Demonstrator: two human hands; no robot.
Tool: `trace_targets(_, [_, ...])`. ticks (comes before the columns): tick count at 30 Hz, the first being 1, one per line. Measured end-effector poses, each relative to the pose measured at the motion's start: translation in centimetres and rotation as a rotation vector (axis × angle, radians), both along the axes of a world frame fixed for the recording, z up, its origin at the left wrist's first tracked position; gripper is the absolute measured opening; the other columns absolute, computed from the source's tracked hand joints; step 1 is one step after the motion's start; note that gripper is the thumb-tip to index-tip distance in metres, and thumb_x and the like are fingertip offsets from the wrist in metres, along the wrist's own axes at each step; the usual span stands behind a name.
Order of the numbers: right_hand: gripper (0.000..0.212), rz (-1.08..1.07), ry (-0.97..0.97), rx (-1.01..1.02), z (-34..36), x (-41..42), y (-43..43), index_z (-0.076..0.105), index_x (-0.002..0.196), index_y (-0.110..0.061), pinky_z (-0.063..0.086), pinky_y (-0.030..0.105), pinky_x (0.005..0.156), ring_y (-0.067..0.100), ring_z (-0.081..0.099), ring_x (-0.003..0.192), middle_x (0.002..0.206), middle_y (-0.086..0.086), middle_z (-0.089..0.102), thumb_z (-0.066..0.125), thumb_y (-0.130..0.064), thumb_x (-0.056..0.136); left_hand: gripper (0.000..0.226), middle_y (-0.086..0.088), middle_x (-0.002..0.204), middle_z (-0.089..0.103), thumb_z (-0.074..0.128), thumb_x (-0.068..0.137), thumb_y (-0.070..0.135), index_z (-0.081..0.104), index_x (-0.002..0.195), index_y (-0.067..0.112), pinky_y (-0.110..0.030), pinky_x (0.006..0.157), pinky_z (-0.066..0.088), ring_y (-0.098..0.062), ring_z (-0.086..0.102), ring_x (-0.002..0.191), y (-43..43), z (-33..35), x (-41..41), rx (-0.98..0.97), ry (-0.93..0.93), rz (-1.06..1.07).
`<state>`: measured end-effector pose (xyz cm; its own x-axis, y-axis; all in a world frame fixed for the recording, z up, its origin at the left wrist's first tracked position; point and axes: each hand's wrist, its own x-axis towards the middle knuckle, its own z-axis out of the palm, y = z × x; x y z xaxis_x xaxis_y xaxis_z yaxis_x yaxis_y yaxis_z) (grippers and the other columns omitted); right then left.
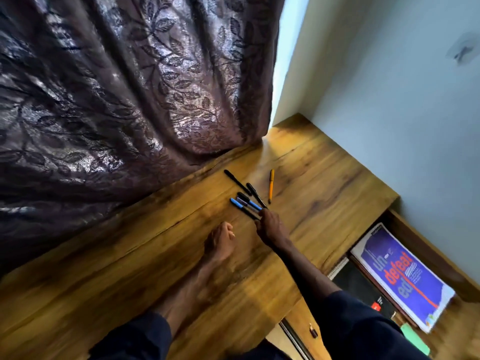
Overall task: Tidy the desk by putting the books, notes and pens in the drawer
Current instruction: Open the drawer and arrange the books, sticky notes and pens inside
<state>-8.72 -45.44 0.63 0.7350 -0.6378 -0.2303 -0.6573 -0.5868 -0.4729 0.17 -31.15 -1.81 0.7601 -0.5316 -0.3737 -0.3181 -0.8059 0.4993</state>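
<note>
Checking in from the remote feed. The right hand [272,226] was stretched out over the desk [130,281], with its fingertips [262,212] right at the near ends of the bunch of pens [246,202]. That's a few blue and dark ones fanned out toward 10 o'clock from the hand. A second black pen [255,194] ran off at about 11 o'clock, its tip meeting the same fingertips. The fingers were bunched together over those ends, but honestly I couldn't tell whether they were pinching anything or just touching. The knuckles hid the contact.

The long black pen [237,182] lay farther out at 10 o'clock, clear of the hand. The yellow pen [271,185] sat alone at roughly 12 o'clock, also untouched.

The left hand [220,241] rested on the wood just beside the right, at about 8 o'clock from it. Its fingers were loosely curled and it held nothing.

The drawer [428,258] stood open at 4 o'clock. In it were a blue book [400,276] with red lettering and a dark spiral notebook [361,289] partly under the right sleeve. A green note [415,339] was near the bottom edge. There was a small dark thing [313,331] at 6 o'clock that I couldn't make out. The whole picture was a bit smeared, too. A leaf-patterned curtain [117,87] filled 9 to 12 o'clock and hid the desk's far edge.
</note>
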Motion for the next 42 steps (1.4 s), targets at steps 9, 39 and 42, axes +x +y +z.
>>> trace_targets(9, [0.019,0.125,0.038,-0.058,-3.5,1.5,-0.6,0.057,0.086,0.001,0.042,0.04,0.05,0.042,0.059,0.066,0.078,0.024,0.06,0.073,-0.001,0.076,0.014,0.009,0.113,0.066,0.058,0.093,0.025,0.062,0.106,0.029,-0.027,0.082,0.045,-0.016,0.06,0.108,-0.5,-0.9,1.3,-0.017,0.107,0.119])
trace_targets(39, [0.018,0.121,0.11,-0.107,-2.6,4.4,-5.2,0.064,0.092,0.002,0.048,0.042,0.063,0.04,0.065,0.084,0.096,0.022,0.064,0.048,-0.006,0.096,0.018,-0.007,0.088,0.078,0.07,0.094,0.028,0.073,0.084,0.014,-0.027,0.052,0.054,-0.013,0.062,0.061,-2.7,-2.9,2.3,-0.369,0.528,0.423])
trace_targets(42, [0.017,0.087,0.124,-0.075,-2.5,4.2,-5.6,0.067,0.089,0.003,0.049,0.039,0.059,0.038,0.069,0.081,0.09,0.021,0.068,0.052,-0.004,0.09,0.023,-0.009,0.086,0.077,0.073,0.092,0.031,0.075,0.09,0.008,-0.026,0.052,0.054,-0.011,0.063,0.058,-2.4,-2.9,2.0,-0.364,0.504,0.43])
